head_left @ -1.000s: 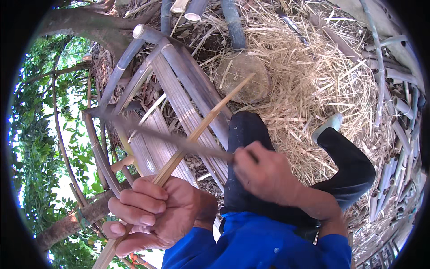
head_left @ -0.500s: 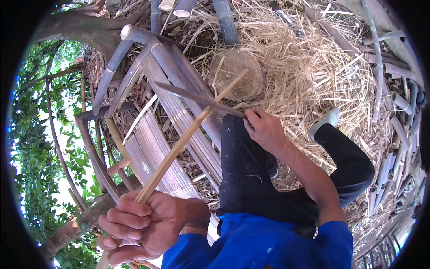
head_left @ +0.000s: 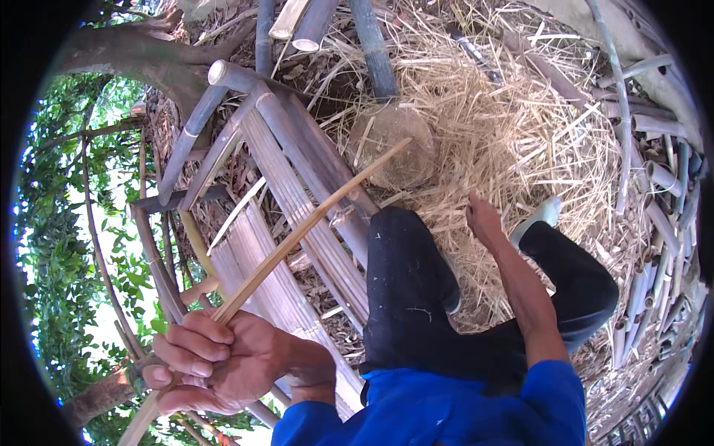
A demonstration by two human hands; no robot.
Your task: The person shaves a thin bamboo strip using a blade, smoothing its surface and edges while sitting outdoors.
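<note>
A long, pale tan bamboo strip (head_left: 312, 227) is clamped in the left hand (head_left: 216, 360), the fingers (head_left: 190, 349) curled tight around its lower part at the bottom left of the view. From that fist the strip runs up and to the right, slanting across a rack of grey split bamboo slats (head_left: 286, 215) and ending with its tip over a round, brownish stone-like block (head_left: 394, 149). A short stub of the strip pokes out below the fist.

The right hand (head_left: 483, 219) is well apart from the strip, stretched out over a heap of dry yellow straw and shavings (head_left: 520, 141); it shows from the back and whether it grips anything cannot be told. The blue sleeve (head_left: 547, 398) of that arm covers the shoulder at the lower edge. Between the 2 arms lie the person's legs in black trousers (head_left: 409, 290), one foot in a light grey shoe (head_left: 539, 215) resting on the straw. Grey bamboo poles (head_left: 654, 178) are stacked along the right rim, and green foliage (head_left: 59, 245) fills the left.
</note>
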